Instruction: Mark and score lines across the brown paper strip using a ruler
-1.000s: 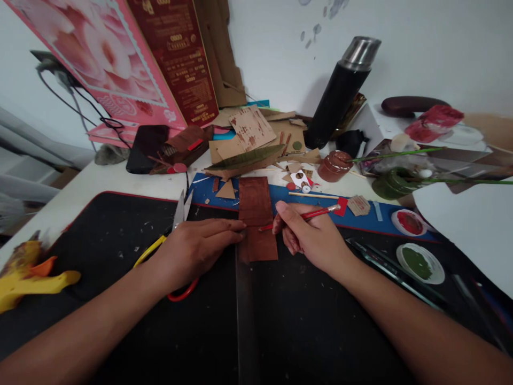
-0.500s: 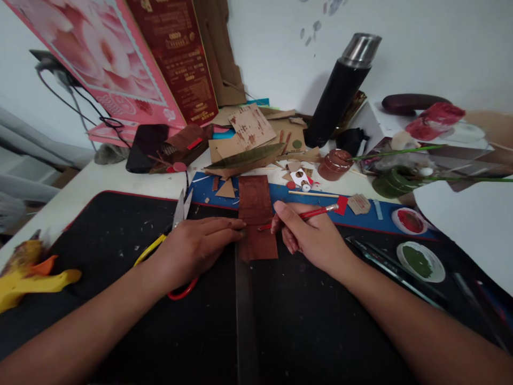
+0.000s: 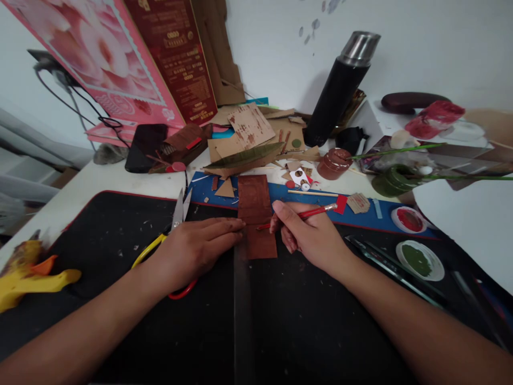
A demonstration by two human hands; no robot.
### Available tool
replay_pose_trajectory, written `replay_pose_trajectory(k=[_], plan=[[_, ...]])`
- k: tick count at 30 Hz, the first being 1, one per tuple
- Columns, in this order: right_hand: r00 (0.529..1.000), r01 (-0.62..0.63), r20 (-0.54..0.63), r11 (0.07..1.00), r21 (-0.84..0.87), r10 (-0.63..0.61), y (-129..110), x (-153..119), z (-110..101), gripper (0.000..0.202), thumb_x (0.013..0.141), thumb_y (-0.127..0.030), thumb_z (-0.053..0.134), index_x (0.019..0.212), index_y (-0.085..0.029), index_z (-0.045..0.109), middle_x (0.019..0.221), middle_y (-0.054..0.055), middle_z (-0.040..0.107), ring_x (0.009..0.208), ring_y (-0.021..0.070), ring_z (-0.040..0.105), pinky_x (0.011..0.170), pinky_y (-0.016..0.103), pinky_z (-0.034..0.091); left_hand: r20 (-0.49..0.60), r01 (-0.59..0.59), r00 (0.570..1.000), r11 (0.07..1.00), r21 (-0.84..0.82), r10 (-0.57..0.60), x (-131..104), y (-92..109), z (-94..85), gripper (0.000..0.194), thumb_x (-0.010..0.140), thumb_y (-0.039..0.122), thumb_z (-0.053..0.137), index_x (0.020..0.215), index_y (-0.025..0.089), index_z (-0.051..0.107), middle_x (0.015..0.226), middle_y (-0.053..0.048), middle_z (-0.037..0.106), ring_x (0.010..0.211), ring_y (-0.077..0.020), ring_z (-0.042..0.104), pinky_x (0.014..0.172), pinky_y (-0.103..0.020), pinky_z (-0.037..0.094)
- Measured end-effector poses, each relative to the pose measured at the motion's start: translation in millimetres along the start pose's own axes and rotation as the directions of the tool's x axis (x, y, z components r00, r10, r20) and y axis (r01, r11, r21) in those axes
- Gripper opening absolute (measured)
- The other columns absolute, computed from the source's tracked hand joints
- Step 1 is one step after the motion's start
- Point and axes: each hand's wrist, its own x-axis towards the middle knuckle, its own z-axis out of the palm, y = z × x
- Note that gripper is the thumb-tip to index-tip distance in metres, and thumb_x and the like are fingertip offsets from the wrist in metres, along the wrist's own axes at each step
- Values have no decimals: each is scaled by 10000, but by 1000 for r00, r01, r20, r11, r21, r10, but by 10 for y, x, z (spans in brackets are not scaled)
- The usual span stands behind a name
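Note:
A brown-painted card strip [image 3: 255, 200] lies upright on the mat, its lower part crossed by a fold or seam. My left hand [image 3: 196, 246] rests with fingers stretched out, the tips at the strip's left edge and over a dark flat bar like a ruler [image 3: 242, 321]. My right hand [image 3: 306, 232] is closed around a red paintbrush [image 3: 310, 212]; the brush's tip meets the strip near its middle. Partly beneath my left hand sit scissors [image 3: 179, 214] with yellow and red handles, blades apart.
Paint lids, one red [image 3: 409, 220] and one green [image 3: 420, 260], are at right beside a cutter [image 3: 385, 262]. A brown paint jar [image 3: 334, 163], black thermos [image 3: 336, 91] and cardboard scraps [image 3: 250, 125] stand behind. A yellow glue gun [image 3: 40, 283] lies at left.
The view has shifted very slightly. Both hands, the brush and the strip stay in nearly the same places.

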Motion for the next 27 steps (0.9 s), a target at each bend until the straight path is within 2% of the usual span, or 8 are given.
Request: replay_pose_trajectory(k=[4, 10, 14, 21, 27], plan=[[1000, 7, 5, 1000, 11, -7, 6, -5, 6, 472, 1009, -574, 566, 711, -222, 666, 490, -56, 521, 403, 87, 470, 419, 257, 349, 0, -23, 1000, 1000, 20, 23, 7, 9, -7, 271, 1028, 106, 489, 1207, 152, 687, 1290, -123, 749, 1160, -234, 743, 936, -359, 656], [1000, 5, -2, 1000, -9, -5, 17, -5, 4, 492, 1011, -597, 556, 724, -214, 671, 475, -57, 514, 400, 93, 475, 431, 258, 356, -27, 50, 998, 996, -68, -52, 36, 14, 2, 237, 1020, 128, 528, 1159, 181, 712, 1234, -99, 773, 1088, -196, 767, 873, -294, 659], [1000, 8, 2, 1000, -3, -8, 19, -2, 0, 494, 1003, -610, 562, 719, -219, 665, 492, -53, 529, 401, 89, 469, 422, 257, 349, -19, 48, 999, 998, -39, -48, 41, 18, -2, 252, 1019, 107, 515, 1158, 179, 713, 1231, -100, 774, 1091, -198, 766, 883, -301, 658], [1000, 17, 4, 1000, -16, -17, 11, -13, 1, 468, 1027, -547, 548, 715, -218, 665, 486, -55, 522, 400, 87, 472, 421, 261, 349, -1, -6, 1000, 999, 39, 6, 41, 21, -8, 255, 1036, 110, 478, 1174, 149, 688, 1261, -121, 761, 1099, -238, 766, 858, -355, 678], [1000, 12, -5, 1000, 7, -12, 7, -13, 6, 456, 1025, -530, 560, 713, -217, 667, 509, -53, 546, 397, 81, 473, 418, 260, 348, -14, 9, 1000, 1000, 11, -9, 42, 30, -15, 241, 1035, 117, 491, 1161, 156, 693, 1231, -112, 772, 1092, -218, 768, 866, -330, 673]])
